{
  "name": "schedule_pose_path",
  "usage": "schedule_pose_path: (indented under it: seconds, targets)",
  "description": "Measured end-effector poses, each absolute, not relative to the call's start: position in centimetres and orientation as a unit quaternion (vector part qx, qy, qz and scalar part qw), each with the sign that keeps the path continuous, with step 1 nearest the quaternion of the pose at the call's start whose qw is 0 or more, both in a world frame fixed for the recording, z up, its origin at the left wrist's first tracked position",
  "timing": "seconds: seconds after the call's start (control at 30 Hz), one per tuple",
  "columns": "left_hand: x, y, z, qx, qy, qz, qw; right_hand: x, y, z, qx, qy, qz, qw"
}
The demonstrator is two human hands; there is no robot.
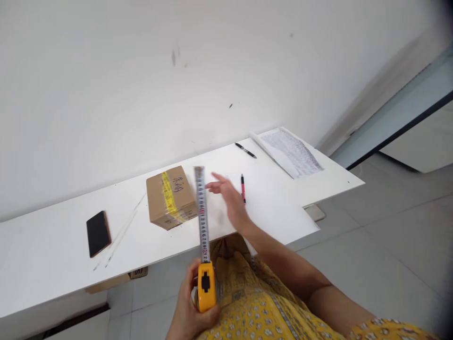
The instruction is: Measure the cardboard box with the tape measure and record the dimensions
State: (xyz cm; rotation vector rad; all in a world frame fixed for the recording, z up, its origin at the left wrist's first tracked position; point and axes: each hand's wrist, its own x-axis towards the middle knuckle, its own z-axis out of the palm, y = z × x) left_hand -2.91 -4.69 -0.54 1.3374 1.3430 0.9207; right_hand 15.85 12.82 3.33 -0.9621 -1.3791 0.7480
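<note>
My left hand (pixel 189 307) is closed round a yellow tape measure (pixel 206 285) held low over my lap. Its white blade (pixel 201 212) sticks out upward, and the tip ends beside the right edge of a small cardboard box (pixel 170 197) sealed with yellow tape. The box sits on a white table (pixel 71 264). My right hand (pixel 228 198) hovers over the table just right of the blade, fingers stretched out and holding nothing. A red pen (pixel 243 188) lies just beyond that hand.
A black phone (pixel 98 233) lies left of the box. A black pen (pixel 245 150) and a sheet of printed paper (pixel 290 152) rest at the table's far right. White wall behind, grey tiled floor to the right, a cardboard piece (pixel 116 279) under the table.
</note>
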Motion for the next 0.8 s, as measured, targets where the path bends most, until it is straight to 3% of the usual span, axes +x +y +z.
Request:
schedule_pose_path:
  seconds: [0.1,0.3,0.57,0.8]
  targets:
    - [-2.0,-2.8,0.2,0.648,0.486,0.291,0.509,21.3,12.1,5.4,-0.42,-0.525,0.396,0.625]
    - [0.7,0.3,1.4,0.705,0.455,0.211,0.502,26.7,9.5,5.8,-0.434,-0.456,0.401,0.665]
    - [4.8,2.6,1.8,0.701,0.47,0.322,0.43,24.0,5.9,2.5,-0.457,-0.654,0.329,0.505]
    - [6.6,9.0,2.3,0.734,0.592,0.284,0.176,28.3,14.4,-0.3,-0.686,-0.619,0.168,0.344]
